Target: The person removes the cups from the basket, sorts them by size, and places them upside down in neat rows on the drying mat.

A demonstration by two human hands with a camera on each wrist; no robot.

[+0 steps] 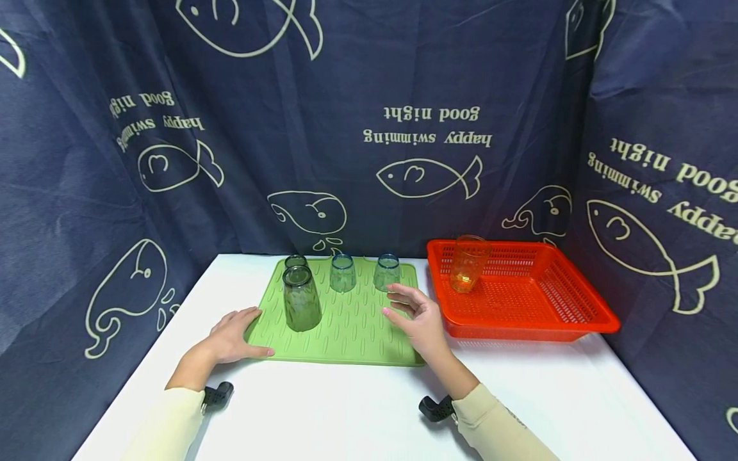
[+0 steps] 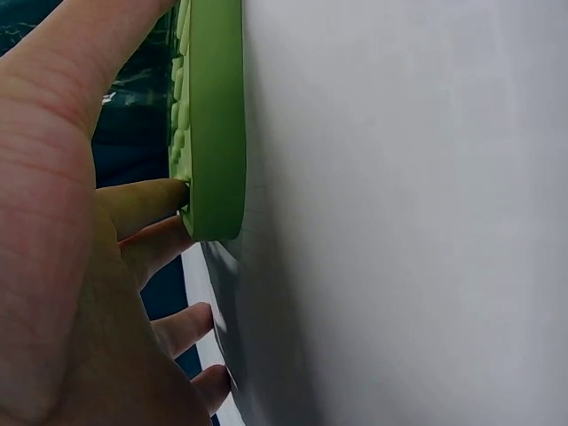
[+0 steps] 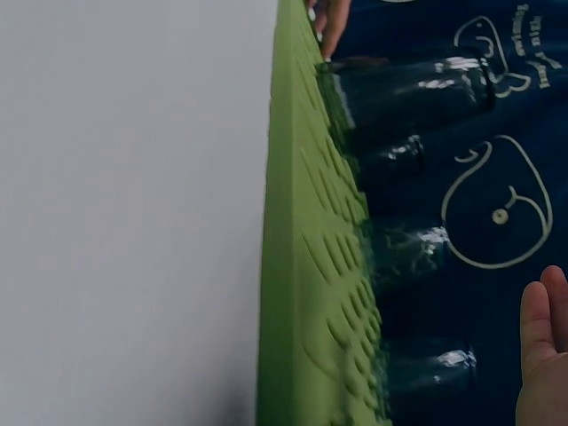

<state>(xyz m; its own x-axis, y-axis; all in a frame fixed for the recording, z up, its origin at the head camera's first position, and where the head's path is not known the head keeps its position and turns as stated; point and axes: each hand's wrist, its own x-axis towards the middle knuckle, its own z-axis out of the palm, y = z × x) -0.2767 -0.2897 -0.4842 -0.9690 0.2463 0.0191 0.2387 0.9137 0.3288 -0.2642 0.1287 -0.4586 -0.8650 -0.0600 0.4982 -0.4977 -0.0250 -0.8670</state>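
On a green ridged mat [image 1: 357, 333] stand several tumblers. A tall dark tumbler [image 1: 302, 307] is at the front left, partly hiding a smaller one [image 1: 296, 260] behind it. Two short tumblers with blue rims, one mid-mat [image 1: 343, 275] and one farther right [image 1: 385, 275], stand toward the back. My left hand [image 1: 232, 336] is at the mat's front left corner, fingers spread and touching its edge; some fingertips [image 2: 191, 328] reach the table. Over the mat's right side hovers my right hand [image 1: 418, 320], thumb and fingers apart with nothing between them, just in front of the right short tumbler.
A red plastic basket [image 1: 519, 331] with perforated walls stands right of the mat. Inside it, an amber tumbler [image 1: 468, 264] stands near the left wall. The white table [image 1: 323, 416] runs up to dark blue curtains [image 1: 346, 96] printed with fish at the back and sides.
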